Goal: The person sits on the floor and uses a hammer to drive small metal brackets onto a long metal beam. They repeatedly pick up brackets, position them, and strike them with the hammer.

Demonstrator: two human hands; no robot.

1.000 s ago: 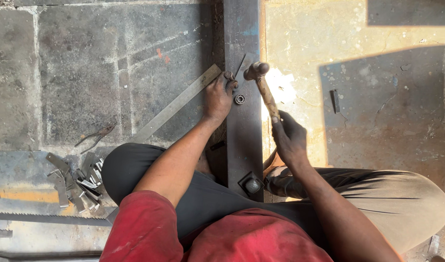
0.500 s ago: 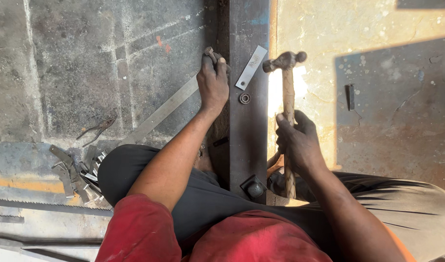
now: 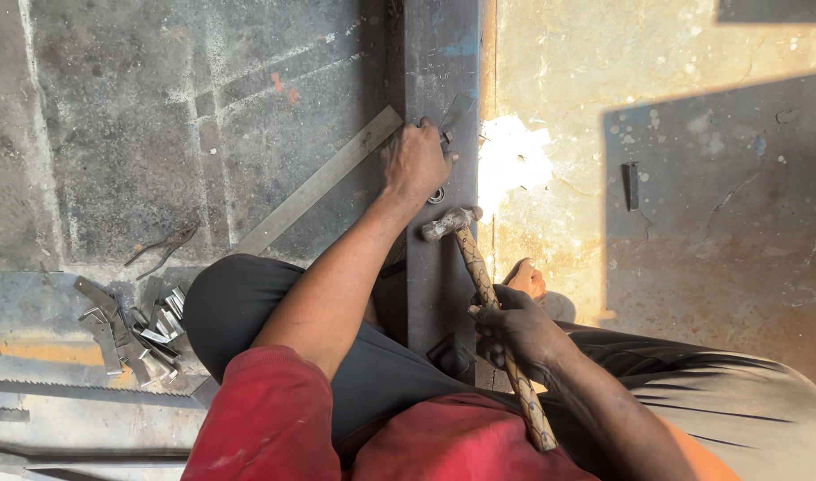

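My left hand (image 3: 416, 161) presses a small flat metal strip (image 3: 456, 113) against a long dark steel bar (image 3: 441, 53) that runs up the floor. A small ring-shaped washer (image 3: 436, 195) lies on the bar just below that hand. My right hand (image 3: 513, 328) grips the wooden handle of a hammer (image 3: 483, 289). Its steel head (image 3: 449, 222) hovers low over the bar, just below the washer and my left hand.
A long flat metal ruler (image 3: 314, 185) lies diagonally left of the bar. Pliers (image 3: 163, 247) rest on the concrete farther left. A heap of several small cut metal pieces (image 3: 132, 322) and a saw blade (image 3: 78, 390) lie at lower left. My crossed legs sit around the bar.
The hammer has swung down from its raised position toward the bar. My left hand has shifted slightly along the bar, still on the metal strip.
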